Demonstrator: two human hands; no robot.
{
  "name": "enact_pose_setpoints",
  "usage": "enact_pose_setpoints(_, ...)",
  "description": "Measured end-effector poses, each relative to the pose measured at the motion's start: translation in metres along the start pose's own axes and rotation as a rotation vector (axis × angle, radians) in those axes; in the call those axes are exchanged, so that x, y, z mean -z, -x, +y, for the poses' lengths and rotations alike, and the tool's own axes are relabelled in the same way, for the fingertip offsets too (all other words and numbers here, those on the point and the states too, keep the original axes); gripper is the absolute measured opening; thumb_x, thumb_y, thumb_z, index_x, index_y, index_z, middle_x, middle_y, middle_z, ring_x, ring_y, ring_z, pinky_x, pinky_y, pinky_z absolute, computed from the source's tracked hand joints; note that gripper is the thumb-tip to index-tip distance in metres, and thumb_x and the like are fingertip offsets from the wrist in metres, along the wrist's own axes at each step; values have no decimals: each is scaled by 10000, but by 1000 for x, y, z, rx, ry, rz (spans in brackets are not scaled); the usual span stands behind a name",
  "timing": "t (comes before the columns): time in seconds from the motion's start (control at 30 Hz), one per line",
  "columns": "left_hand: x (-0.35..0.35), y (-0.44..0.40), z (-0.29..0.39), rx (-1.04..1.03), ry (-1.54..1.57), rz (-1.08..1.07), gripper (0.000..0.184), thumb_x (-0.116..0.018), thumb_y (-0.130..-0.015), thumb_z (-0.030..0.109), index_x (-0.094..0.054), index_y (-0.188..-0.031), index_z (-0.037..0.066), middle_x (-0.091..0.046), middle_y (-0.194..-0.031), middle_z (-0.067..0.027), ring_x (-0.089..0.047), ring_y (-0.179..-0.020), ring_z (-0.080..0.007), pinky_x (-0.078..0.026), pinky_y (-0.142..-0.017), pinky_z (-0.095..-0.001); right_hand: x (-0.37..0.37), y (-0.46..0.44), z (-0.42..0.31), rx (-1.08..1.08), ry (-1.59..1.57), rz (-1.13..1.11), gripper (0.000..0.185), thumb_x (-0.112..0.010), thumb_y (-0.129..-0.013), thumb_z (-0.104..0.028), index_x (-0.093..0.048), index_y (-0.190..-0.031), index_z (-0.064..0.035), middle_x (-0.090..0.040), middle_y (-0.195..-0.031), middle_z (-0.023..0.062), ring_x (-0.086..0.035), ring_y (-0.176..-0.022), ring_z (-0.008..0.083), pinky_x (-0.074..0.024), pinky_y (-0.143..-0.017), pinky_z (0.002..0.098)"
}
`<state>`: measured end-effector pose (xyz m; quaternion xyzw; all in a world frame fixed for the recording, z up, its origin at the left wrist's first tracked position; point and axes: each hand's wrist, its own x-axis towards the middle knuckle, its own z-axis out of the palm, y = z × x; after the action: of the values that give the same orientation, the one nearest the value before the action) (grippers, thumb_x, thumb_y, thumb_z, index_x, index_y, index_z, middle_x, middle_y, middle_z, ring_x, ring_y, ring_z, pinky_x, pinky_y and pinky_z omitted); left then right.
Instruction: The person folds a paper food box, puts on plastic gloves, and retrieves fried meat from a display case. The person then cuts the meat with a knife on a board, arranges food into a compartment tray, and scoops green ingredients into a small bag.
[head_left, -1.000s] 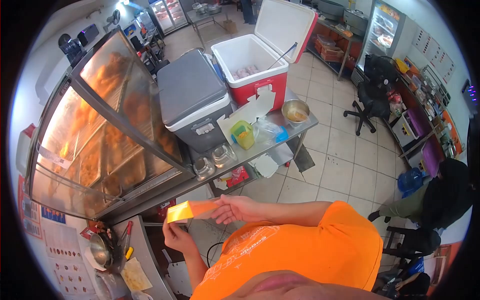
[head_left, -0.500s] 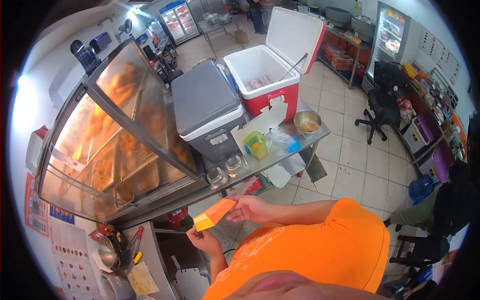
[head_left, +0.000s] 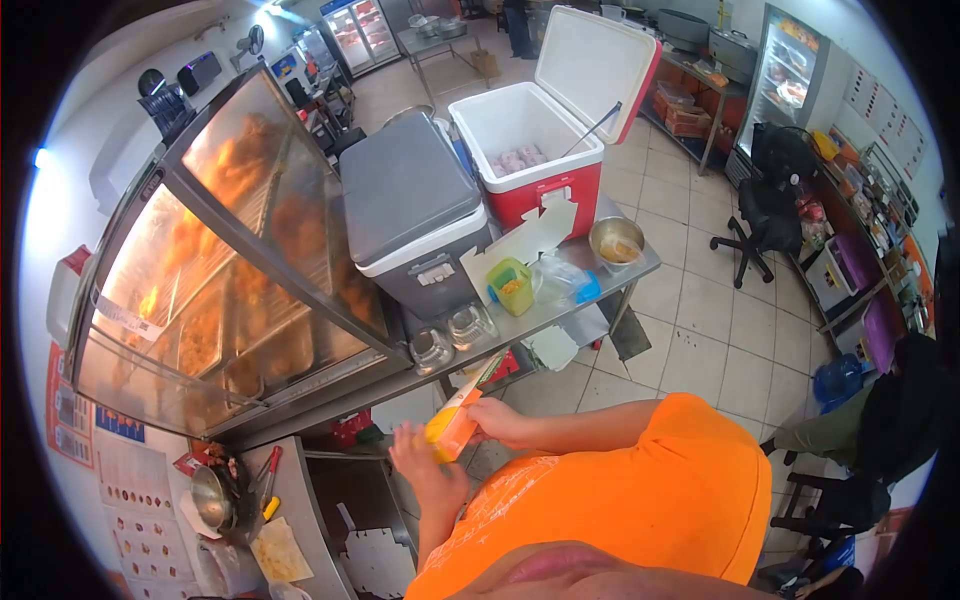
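Note:
An orange and yellow folded card packet is held in front of the orange shirt, its upper end angled up and to the right. My right hand grips its right side, the fingers partly hidden behind it. Against its left, yellow end lies my left hand, with the fingers spread and raised. The steel table's edge is just beyond the packet, with two glass jars near it.
Beyond stand a grey cooler and an open red cooler. A heated glass display with food fills the left. A green container and metal bowl sit on the table. A person in dark clothes is at right.
The packet has turned more upright and moved slightly right. My left hand has gone from pinching its lower end to lying against it with spread fingers.

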<state>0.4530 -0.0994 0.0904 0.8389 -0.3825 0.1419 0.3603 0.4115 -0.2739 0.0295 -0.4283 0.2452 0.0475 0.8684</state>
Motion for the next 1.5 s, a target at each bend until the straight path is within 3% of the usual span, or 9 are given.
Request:
enact_pose_setpoints(0.07,15,-14,39,-109,-254,-410,755,-750,-761,95,-410,-1434,45,-413,-1462,-228,-367,-1376,-428,-235,-1142,-582,4,-3,12,61,14,-31,292,-432,-1001,-209,-614,-1158,-42,-677,-1074,52,-669,-917,147,-557,-732,290)
enact_pose_setpoints(0.47,-16,0,15,76,229,-391,274,-633,-884,42,-566,-1148,19,-600,-1286,-219,-585,-1133,-400,-478,-950,-451,8,25,-19,-47,-11,72,449,-571,-976,-473,-583,-1188,-78,-650,-1061,45,-660,-936,173,-552,-817,345)
enact_pose_setpoints(0.6,-22,4,15,-89,197,-359,228,-597,-914,31,-571,-1139,7,-660,-1186,-205,-657,-1021,-406,-528,-853,-426,20,25,-23,-121,39,85,416,-600,-950,-437,-566,-1193,-102,-666,-1054,36,-646,-991,163,-546,-810,394)
enact_pose_setpoints(0.7,-21,5,15,188,268,-456,199,-579,-928,48,-572,-1123,5,-652,-1196,-210,-651,-1023,-384,-519,-871,-440,34,19,-24,-145,122,37,354,-630,-939,-360,-589,-1152,-80,-669,-1058,29,-667,-926,162,-559,-783,386)
enact_pose_setpoints(0.87,-34,11,-9,590,441,-298,181,-557,-985,141,-587,-1075,-13,-677,-1043,-170,-668,-939,-218,-521,-796,-384,27,28,-39,444,985,40,227,-658,-916,-258,-678,-962,-37,-707,-906,110,-695,-806,242,-551,-693,378)
enact_pose_setpoints(1.1,-38,44,-43,789,632,258,224,-560,-1000,215,-618,-1094,20,-660,-985,-74,-610,-931,-149,-508,-833,-322,-21,-28,25,1082,1011,-135,196,-674,-930,-169,-730,-1041,-17,-720,-863,119,-677,-734,190,-523,-653,340)
enact_pose_setpoints(1.2,1,62,-34,760,741,457,219,-584,-992,217,-628,-1081,22,-681,-1008,-78,-628,-955,-156,-510,-846,-325,-71,-18,46,481,671,-224,208,-684,-942,-166,-716,-1056,4,-711,-867,57,-666,-773,118,-512,-639,273)
enact_pose_setpoints(1.43,66,162,-57,839,668,986,197,-606,-974,204,-592,-1013,12,-691,-918,-112,-681,-811,-207,-526,-724,-351,-189,3,98,-93,736,-683,191,-626,-988,-202,-633,-1144,-92,-679,-1031,-6,-647,-878,76,-448,-640,192)
enact_pose_setpoints(1.5,90,201,-54,932,378,842,169,-611,-966,181,-625,-1012,19,-677,-966,-123,-657,-914,-213,-514,-817,-353,-219,16,125,-226,704,-813,170,-612,-999,-229,-593,-1136,-131,-659,-1069,-33,-633,-908,68,-424,-660,193)
